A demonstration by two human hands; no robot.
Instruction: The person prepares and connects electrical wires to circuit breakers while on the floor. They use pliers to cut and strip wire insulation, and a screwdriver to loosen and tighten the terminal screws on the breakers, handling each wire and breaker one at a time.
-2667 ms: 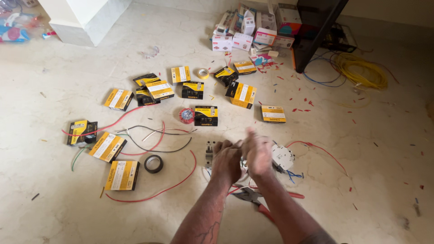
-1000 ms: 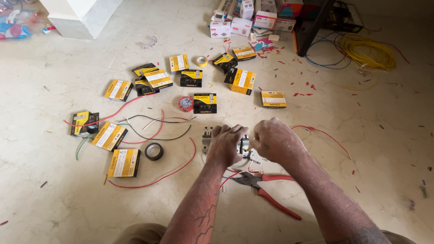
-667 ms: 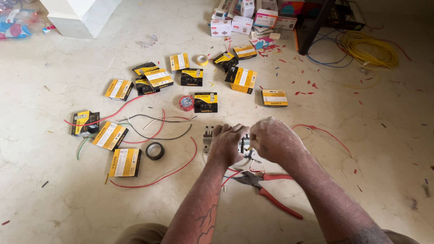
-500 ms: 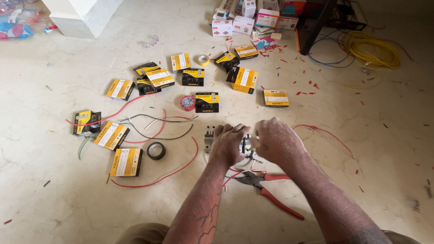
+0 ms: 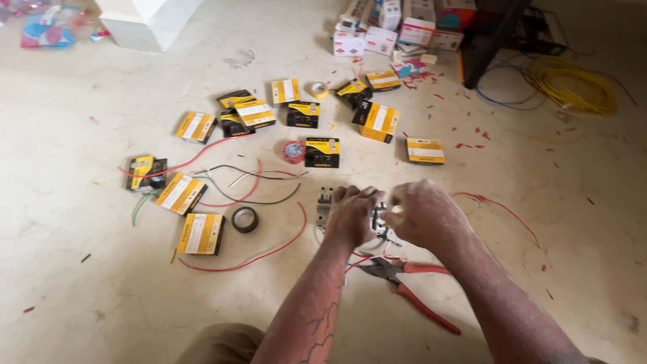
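My left hand (image 5: 352,217) and my right hand (image 5: 423,214) meet over the floor, both closed around a small white and grey electrical part (image 5: 379,220) with short wires at it. A grey breaker-like block (image 5: 325,202) lies on the floor just left of my left hand. Red-handled pliers (image 5: 411,293) lie on the floor below my hands, jaws pointing left. A red wire (image 5: 499,207) trails off to the right of my right hand.
Several yellow-and-black small boxes (image 5: 200,233) lie scattered on the pale floor, with a black tape roll (image 5: 244,219), a red tape roll (image 5: 293,151), and loose red, black and white wires (image 5: 249,182). A yellow cable coil (image 5: 573,84) and white cartons (image 5: 381,40) sit at the back.
Both hands have stayed together over the small part with only slight finger movement. The view has shifted a little. Pliers and boxes lie unchanged.
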